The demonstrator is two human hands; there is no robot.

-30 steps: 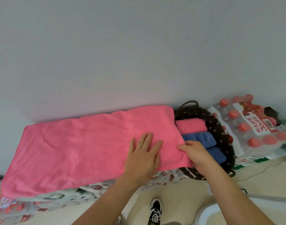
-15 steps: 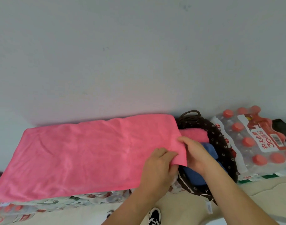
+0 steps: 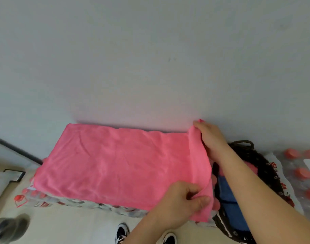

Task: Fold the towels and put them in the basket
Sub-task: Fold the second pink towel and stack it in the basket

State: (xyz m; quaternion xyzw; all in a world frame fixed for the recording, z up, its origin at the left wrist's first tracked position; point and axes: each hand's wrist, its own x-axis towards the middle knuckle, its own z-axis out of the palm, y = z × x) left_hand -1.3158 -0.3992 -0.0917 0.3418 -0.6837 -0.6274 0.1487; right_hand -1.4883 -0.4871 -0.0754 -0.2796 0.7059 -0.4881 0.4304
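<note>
I'm gripping the pink towel (image 3: 119, 164) by its right edge.
My left hand (image 3: 184, 201) is pinching the near corner, my right hand (image 3: 210, 138) the far one.

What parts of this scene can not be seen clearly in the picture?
- Basket contents, head view: the right forearm covers most; only some blue and pink cloth shows.
- What the pink towel lies on: covered, only the front edge shows.
- Red-capped bottle pack: cut off by the right edge.
- Left hand fingers: tucked in cloth.
- Grey object, lower left: blurred.
</note>
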